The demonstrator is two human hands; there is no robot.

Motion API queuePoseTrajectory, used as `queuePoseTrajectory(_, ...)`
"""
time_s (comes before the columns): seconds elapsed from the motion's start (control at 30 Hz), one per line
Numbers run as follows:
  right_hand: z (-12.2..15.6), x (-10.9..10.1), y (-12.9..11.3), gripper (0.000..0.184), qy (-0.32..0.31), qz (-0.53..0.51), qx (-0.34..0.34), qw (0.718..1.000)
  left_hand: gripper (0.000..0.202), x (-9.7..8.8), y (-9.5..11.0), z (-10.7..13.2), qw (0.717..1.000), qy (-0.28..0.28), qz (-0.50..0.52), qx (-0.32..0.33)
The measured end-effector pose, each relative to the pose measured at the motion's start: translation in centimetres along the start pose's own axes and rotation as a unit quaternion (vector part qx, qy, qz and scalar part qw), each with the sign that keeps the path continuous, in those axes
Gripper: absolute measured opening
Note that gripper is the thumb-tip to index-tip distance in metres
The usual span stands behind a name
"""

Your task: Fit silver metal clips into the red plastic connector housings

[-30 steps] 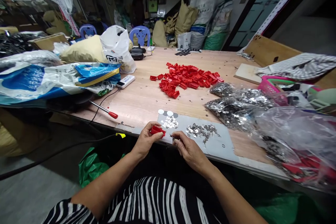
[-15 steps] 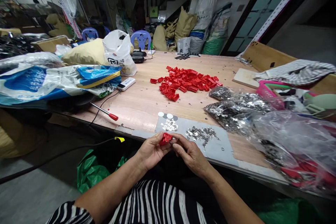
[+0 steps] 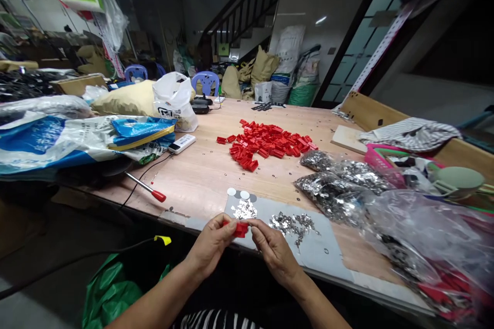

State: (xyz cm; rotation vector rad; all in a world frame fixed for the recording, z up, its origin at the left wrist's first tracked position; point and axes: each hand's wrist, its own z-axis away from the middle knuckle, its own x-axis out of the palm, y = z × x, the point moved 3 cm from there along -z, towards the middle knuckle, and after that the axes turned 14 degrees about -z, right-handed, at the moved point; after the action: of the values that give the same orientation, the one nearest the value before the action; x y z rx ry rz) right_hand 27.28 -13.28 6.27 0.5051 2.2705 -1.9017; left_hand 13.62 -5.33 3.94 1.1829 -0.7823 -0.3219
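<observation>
From where I'm standing, the wooden bench (image 3: pixel 208 175) is filling the middle of the room, and a blue-and-white sack (image 3: pixel 77 136) is sprawling over its left side. Along the right side, clear plastic bags (image 3: pixel 328 190) are bulging with silvery metal bits. A grey sheet (image 3: pixel 320 254) is lying by the near edge, and beyond it a loose pile of red plastic pieces (image 3: pixel 266 141) is spreading over the wood. A white carrier bag (image 3: pixel 175 103) is slumping towards the far left. Down at the near edge, the person's left hand (image 3: pixel 210 247) and right hand (image 3: pixel 274 249) are almost meeting. Behind them, a dark metallic scatter (image 3: pixel 293 224) is lying on the sheet, with a brighter silvery heap (image 3: pixel 246 209) gleaming to its left. Smaller again, one red piece (image 3: pixel 241 230) is sitting between the hands: the left is pinching it between thumb and fingers, while the right is curling in, fingertips drawing together at the piece's right end (whether they're gripping something tiny, I cannot tell). Two white discs (image 3: pixel 244 195) are resting at the sheet's far left corner
</observation>
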Motion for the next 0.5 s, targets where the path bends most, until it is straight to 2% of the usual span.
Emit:
queuePoseTrajectory(0.07, -0.6, -1.0, 0.4, 0.028, 0.017, 0.037, 0.019, 0.999, 0.017, -1.9, 0.9, -1.1, 0.982, 0.074, -0.16, 0.067)
queuePoseTrajectory(0.17, -1.7, -3.5, 1.4, 0.026, 0.057, 0.085, 0.029, 0.994, 0.019, -5.3, 2.0, -2.6, 0.912, 0.187, -0.333, 0.149)
queuePoseTrajectory(0.3, -3.9, -7.6, 3.2, 0.018, 0.077, 0.129, 0.03, 0.988, 0.017, -9.7, 1.6, -4.0, 0.804, 0.273, -0.485, 0.21)
queuePoseTrajectory(0.37, -5.2, -9.7, 4.3, 0.02, 0.089, 0.137, 0.031, 0.986, 0.018, -11.4, 0.6, -4.5, 0.764, 0.303, -0.525, 0.221)
queuePoseTrajectory(0.43, -6.5, -11.9, 5.5, 0.025, 0.109, 0.134, 0.047, 0.984, 0.02, -12.3, -0.3, -4.8, 0.731, 0.333, -0.554, 0.222)
queuePoseTrajectory(0.5, -8.0, -14.1, 6.7, 0.032, 0.123, 0.136, 0.073, 0.98, 0.021, -11.8, -0.4, -4.7, 0.676, 0.368, -0.595, 0.23)
